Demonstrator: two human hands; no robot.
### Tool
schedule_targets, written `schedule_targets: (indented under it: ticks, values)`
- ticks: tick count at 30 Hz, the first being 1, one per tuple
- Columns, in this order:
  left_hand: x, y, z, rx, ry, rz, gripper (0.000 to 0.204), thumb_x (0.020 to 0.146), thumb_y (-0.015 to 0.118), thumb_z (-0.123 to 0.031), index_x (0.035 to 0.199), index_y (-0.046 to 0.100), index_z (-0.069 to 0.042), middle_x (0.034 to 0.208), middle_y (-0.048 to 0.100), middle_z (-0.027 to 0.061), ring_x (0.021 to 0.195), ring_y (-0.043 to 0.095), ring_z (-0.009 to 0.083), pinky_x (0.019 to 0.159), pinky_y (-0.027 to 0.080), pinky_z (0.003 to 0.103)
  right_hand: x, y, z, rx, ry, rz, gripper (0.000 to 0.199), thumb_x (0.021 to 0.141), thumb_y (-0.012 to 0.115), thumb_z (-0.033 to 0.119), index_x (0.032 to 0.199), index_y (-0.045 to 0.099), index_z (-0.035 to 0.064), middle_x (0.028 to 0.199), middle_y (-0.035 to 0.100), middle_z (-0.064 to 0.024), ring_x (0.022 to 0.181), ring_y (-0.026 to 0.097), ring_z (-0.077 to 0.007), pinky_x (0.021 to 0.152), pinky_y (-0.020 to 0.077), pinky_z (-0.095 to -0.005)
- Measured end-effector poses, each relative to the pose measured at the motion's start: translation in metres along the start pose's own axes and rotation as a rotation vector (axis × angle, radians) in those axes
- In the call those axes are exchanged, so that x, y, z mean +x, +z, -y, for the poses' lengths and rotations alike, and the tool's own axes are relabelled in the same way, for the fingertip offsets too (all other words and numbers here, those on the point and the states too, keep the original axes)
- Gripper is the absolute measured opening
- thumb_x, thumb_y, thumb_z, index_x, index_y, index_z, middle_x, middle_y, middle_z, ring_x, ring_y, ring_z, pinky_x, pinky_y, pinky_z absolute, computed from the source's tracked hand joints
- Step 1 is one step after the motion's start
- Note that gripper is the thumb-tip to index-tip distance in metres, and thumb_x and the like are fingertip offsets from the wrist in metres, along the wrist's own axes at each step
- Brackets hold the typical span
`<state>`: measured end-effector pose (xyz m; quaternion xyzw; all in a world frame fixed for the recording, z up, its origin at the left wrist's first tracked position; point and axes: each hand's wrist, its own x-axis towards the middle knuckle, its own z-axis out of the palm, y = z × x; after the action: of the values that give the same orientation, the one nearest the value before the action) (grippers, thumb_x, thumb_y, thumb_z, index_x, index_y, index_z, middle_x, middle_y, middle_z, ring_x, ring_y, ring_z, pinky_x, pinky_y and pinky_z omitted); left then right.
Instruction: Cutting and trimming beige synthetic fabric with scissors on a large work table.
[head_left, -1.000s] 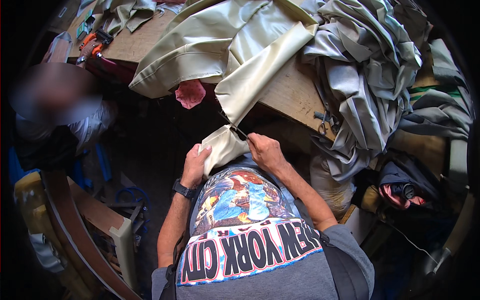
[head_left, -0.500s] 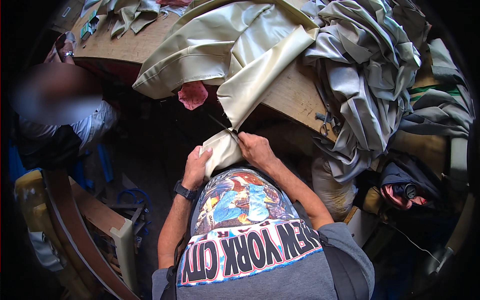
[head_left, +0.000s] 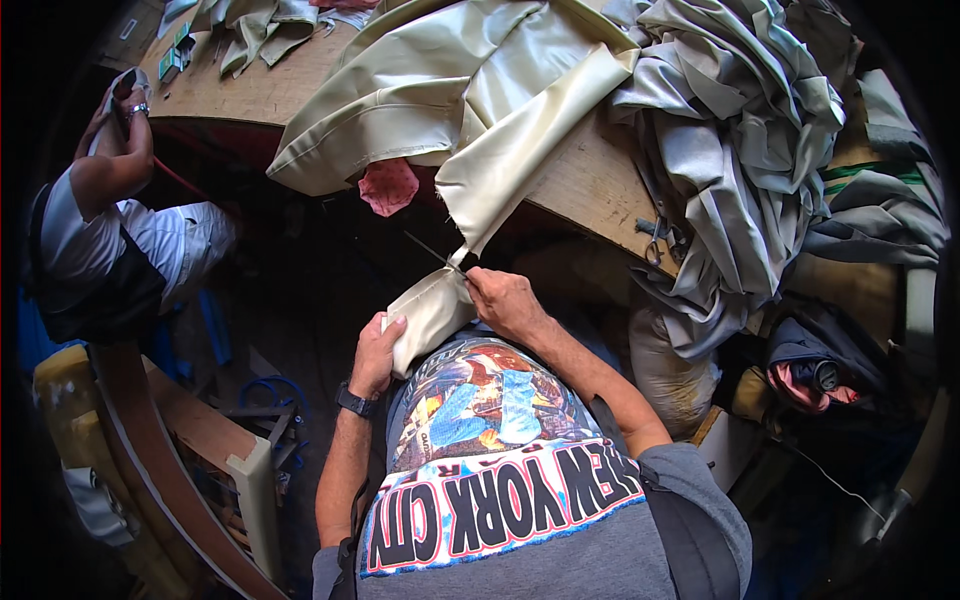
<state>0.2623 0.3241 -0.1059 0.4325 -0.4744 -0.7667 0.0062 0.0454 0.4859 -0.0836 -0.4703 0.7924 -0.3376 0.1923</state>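
My left hand [head_left: 375,358] grips the near end of a cream leatherette-covered piece [head_left: 430,318] held against my belly. At its far end the material narrows to a twisted neck that joins the large cream leatherette sheet [head_left: 520,150] draped off the table. My right hand [head_left: 502,298] is closed beside that neck. From its fingers a thin long-bladed knife [head_left: 432,246] points away to the left, its blade crossing the neck; the handle is hidden in my fist.
A wooden table [head_left: 575,190] spans the far side, with scissors [head_left: 653,242] near its edge. Grey material [head_left: 720,130] is heaped at right. A pink cloth [head_left: 388,187] hangs below the sheet. At left, a co-worker [head_left: 120,215] handles something; furniture frames [head_left: 215,430] stand nearer.
My left hand and the cream piece have moved slightly left and nearer to me. More of the blade shows past the neck. The co-worker has straightened, with raised arms now visible.
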Motion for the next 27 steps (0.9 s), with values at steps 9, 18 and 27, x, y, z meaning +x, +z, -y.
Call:
schedule_targets:
  ticks: [9,18,27]
  values:
    - [-0.006,-0.017,0.007,0.089,0.018,-0.069,0.029,0.102,0.064,-0.024,0.114,0.061,0.002,0.102,0.069,0.0065,0.089,0.063,0.0105,0.082,0.052,0.028,-0.018,0.013,-0.016,-0.094,-0.016,0.050,0.011,0.096,0.063,0.011,0.092,0.058,0.0023,0.079,0.066,-0.0176,0.076,0.069,-0.0371,0.065,0.0548,-0.0473]
    - [-0.018,-0.048,0.017,0.116,-0.025,-0.116,0.026,0.102,0.065,-0.023,0.110,0.062,0.001,0.098,0.069,0.0047,0.085,0.062,0.0100,0.079,0.051,0.028,-0.035,-0.020,-0.009,-0.033,0.044,0.160,0.012,0.097,0.062,0.015,0.095,0.060,0.0033,0.080,0.068,-0.0180,0.076,0.069,-0.0373,0.068,0.0552,-0.0473]
    - [-0.024,-0.045,0.015,0.113,-0.053,-0.093,0.031,0.102,0.065,-0.026,0.116,0.062,0.002,0.103,0.070,0.0064,0.089,0.064,0.0112,0.084,0.052,0.029,0.013,0.030,0.002,-0.018,-0.096,0.167,0.013,0.096,0.063,0.016,0.097,0.058,0.0033,0.076,0.067,-0.0168,0.072,0.069,-0.0379,0.063,0.0554,-0.0484]
